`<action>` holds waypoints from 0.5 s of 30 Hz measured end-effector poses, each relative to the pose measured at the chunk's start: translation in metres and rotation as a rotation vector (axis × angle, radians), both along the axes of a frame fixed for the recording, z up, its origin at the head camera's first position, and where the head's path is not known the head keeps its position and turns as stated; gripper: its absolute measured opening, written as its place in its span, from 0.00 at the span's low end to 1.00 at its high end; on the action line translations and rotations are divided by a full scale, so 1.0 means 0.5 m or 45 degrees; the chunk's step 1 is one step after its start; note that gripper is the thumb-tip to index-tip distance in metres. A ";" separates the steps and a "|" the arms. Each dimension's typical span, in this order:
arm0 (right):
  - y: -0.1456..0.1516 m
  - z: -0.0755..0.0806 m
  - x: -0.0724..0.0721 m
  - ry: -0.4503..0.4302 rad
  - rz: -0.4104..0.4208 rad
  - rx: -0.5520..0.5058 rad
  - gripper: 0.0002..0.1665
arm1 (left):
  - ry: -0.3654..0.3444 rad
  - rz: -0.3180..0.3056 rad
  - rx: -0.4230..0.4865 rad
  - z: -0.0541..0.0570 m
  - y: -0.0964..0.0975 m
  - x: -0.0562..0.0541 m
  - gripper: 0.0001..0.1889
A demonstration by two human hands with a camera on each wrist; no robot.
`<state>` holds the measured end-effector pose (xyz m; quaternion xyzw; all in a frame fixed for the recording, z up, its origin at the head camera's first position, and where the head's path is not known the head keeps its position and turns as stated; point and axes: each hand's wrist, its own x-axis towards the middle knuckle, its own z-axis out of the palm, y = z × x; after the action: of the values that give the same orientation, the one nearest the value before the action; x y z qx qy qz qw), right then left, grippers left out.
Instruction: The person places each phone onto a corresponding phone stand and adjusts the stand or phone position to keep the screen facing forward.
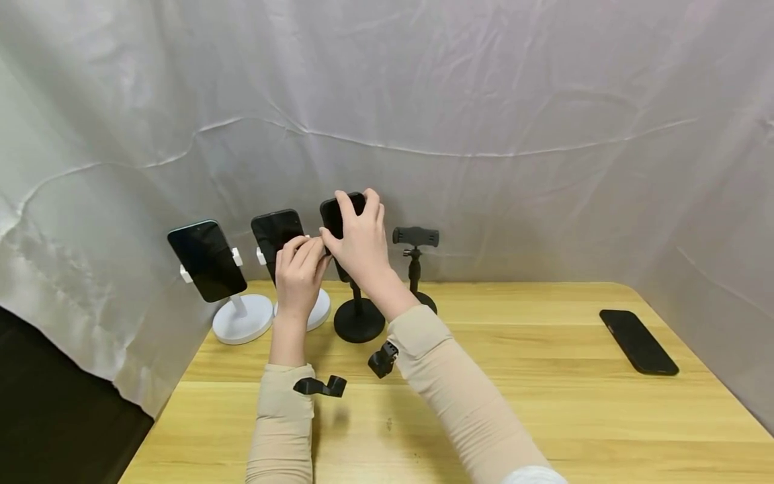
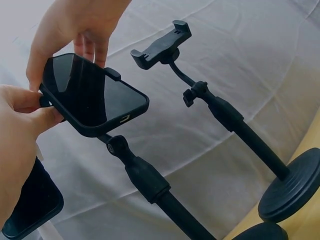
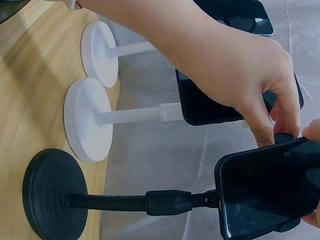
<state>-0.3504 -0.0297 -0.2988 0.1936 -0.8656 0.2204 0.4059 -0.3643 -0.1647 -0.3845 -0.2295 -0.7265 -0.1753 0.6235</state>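
Black phone (image 2: 92,100) near table's (image 1: 544,390) back edge: right hand (image 1: 364,240) grips, left hand (image 1: 298,272) pinches clamp (image 2: 45,101); we're likely clamping, careful release wanted next.

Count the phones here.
4: one phone in the leftmost white stand, a second in the other white stand, a third in a black stand, a fourth on the table at right.

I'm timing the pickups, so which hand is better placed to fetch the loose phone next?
Probably the right hand: it is nearer the loose phone on the right of the table. The left hand is farther off, pinching the clamp. The right must first release the mounted phone.
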 end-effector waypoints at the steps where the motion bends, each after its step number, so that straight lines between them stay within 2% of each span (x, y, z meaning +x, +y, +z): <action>1: -0.001 0.001 0.000 0.001 -0.005 -0.002 0.35 | 0.004 -0.003 0.000 0.001 0.000 0.001 0.13; 6: 0.002 0.001 -0.001 -0.027 -0.012 -0.021 0.36 | 0.011 -0.015 -0.003 0.005 0.001 0.003 0.13; 15: -0.001 -0.003 0.004 -0.088 0.004 -0.063 0.35 | -0.033 -0.025 -0.011 0.001 -0.007 0.005 0.15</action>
<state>-0.3485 -0.0304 -0.3003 0.1772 -0.8730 0.2491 0.3801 -0.3617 -0.1681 -0.3842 -0.2369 -0.7331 -0.1812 0.6112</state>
